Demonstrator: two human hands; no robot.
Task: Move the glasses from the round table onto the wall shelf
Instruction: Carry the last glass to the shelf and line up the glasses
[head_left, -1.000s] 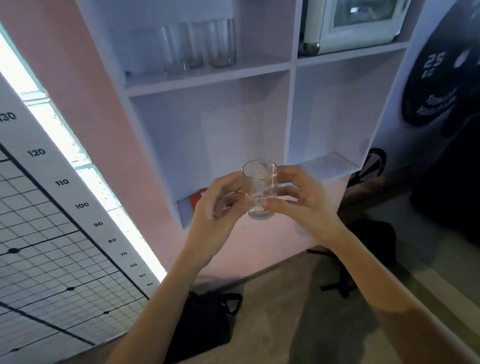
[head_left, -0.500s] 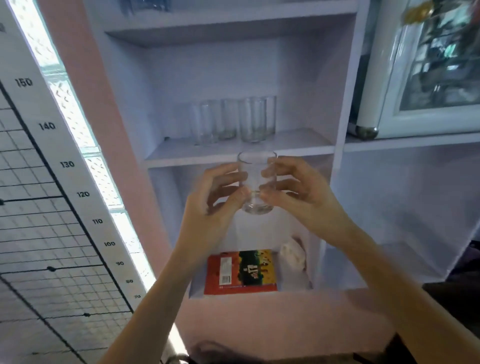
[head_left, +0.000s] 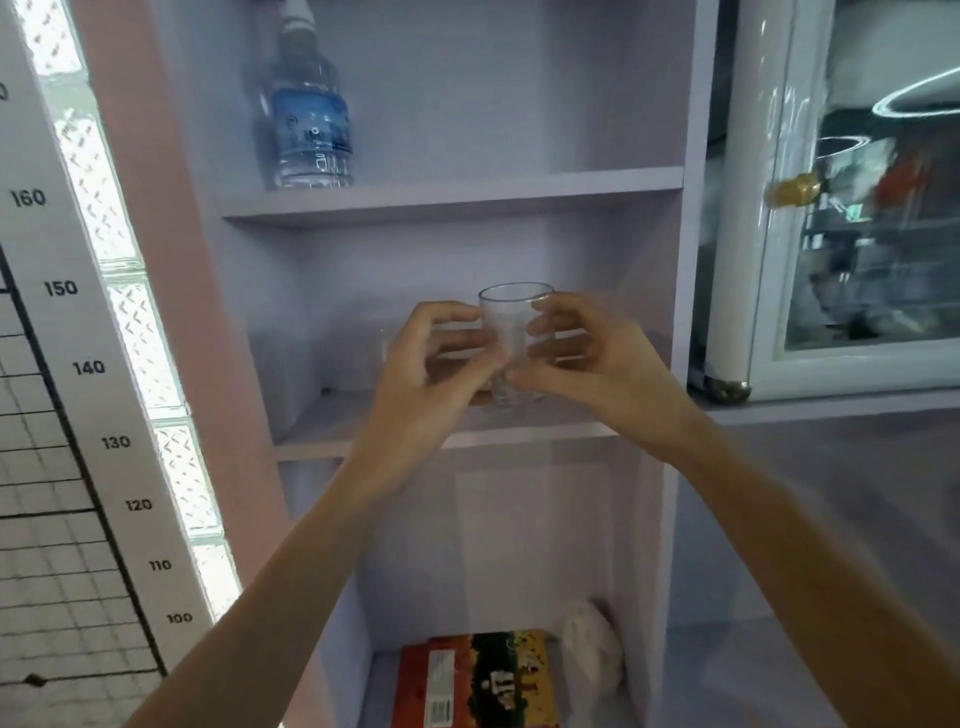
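A clear drinking glass (head_left: 511, 325) is upright between both my hands, just above the middle board of the pale wall shelf (head_left: 363, 428). My left hand (head_left: 441, 364) grips its left side with fingertips and thumb. My right hand (head_left: 576, 358) grips its right side and base. The glasses standing further back on that board are almost wholly hidden behind my hands; only a faint edge (head_left: 384, 353) shows. The round table is out of view.
A water bottle (head_left: 309, 111) stands on the board above. A red and yellow box (head_left: 475, 680) and a white crumpled object (head_left: 592, 644) lie on the board below. A white glass-door cabinet (head_left: 852, 208) sits to the right, a height chart (head_left: 62, 364) to the left.
Both hands have carried the glass up and forward, from below the shelf board to over it. The view has tilted up, bringing the bottle into sight.
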